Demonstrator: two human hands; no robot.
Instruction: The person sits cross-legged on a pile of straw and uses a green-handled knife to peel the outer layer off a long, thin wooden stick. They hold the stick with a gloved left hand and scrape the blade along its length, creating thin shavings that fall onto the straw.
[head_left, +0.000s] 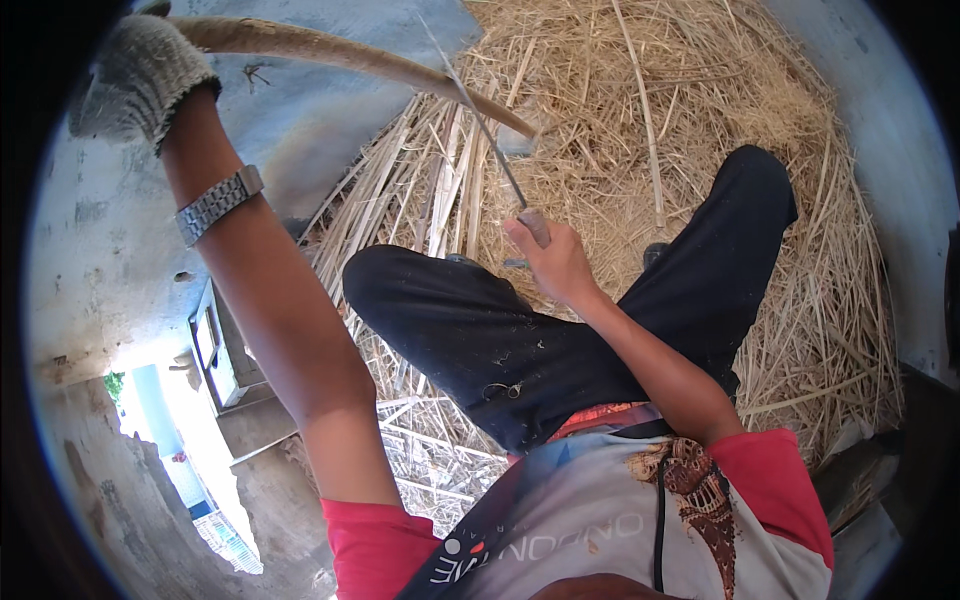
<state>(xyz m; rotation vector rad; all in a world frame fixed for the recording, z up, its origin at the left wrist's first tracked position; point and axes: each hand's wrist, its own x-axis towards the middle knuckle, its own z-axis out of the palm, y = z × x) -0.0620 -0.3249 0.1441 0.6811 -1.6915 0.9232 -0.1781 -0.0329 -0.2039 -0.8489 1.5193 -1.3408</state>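
My left hand (145, 85), in a grey-and-white knitted glove, is raised at the upper left and closed round one end of a long, pale brown bamboo pole (330, 45). The pole slants down to the right, its other end over the straw-like litter. Between my knees, my right hand (560, 262) is bare and closed on the wooden handle of a long, thin-bladed knife (497, 155). Its blade points up and away to the left, crossing the pole in this view. Whether blade and pole touch I cannot tell. The glove hides most of my left fingers.
Dry shavings and split strips (690, 90) are heaped over the floor around my legs (450, 310). A longer pale strip (645, 120) lies on the heap. A bluish worn wall (110, 240) stands on the left, with a bright opening (190, 470) at lower left. Another wall (870, 70) rises on the right.
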